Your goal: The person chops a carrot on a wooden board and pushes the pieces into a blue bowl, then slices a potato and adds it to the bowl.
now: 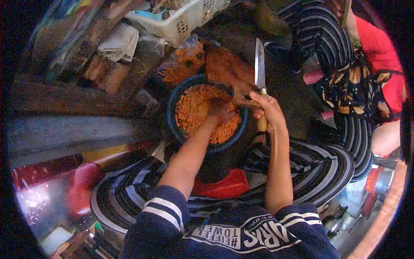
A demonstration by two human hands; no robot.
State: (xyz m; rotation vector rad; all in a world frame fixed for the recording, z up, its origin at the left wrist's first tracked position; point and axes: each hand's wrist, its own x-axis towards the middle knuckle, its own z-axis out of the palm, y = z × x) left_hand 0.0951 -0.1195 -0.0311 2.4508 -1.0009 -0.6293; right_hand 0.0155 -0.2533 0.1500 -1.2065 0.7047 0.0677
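My right hand [271,111] is closed around the wooden handle of a knife [259,64], its blade pointing up and away from me. Its fingers are also at the edge of a wooden board [228,67] that slopes over the rim of a blue basin [171,123]. Small chopped orange pieces [189,110] fill the basin. Over these pieces, near the board's lower edge, is my left hand [221,113]; its fingers are dim and blurred, and what they hold, if anything, cannot be made out.
A white plastic basket [183,26] stands beyond the basin, beside an orange patterned bag [183,62]. Another person in a red top [381,47] sits at the right. A red object [226,184] lies between my striped-clothed legs. Folded white cloth [120,42] is at upper left.
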